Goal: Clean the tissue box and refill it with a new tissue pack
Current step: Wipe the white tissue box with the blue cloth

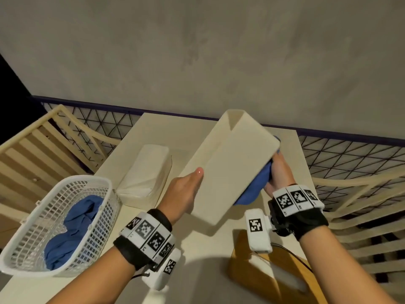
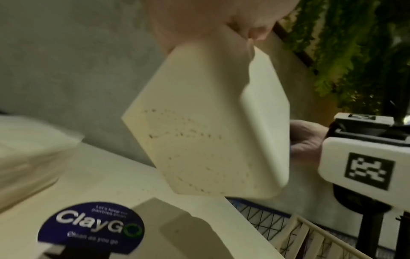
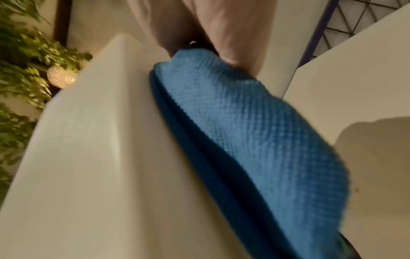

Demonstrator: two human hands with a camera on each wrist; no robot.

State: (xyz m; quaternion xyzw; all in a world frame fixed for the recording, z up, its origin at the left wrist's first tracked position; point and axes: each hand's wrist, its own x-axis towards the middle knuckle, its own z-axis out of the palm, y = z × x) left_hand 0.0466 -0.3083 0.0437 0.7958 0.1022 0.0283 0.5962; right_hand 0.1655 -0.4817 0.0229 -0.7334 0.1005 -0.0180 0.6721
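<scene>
Left hand grips tissue box tilted off the bench, likely exposing its side; right hand clutches blue cloth pressed against that side, wiping; tissue pack lies farther back-left, unopened, awaiting refill.

wrists: black straps | white blocks with black square codes; perhaps a thin cable

Tilted tissue box between both hands
</scene>
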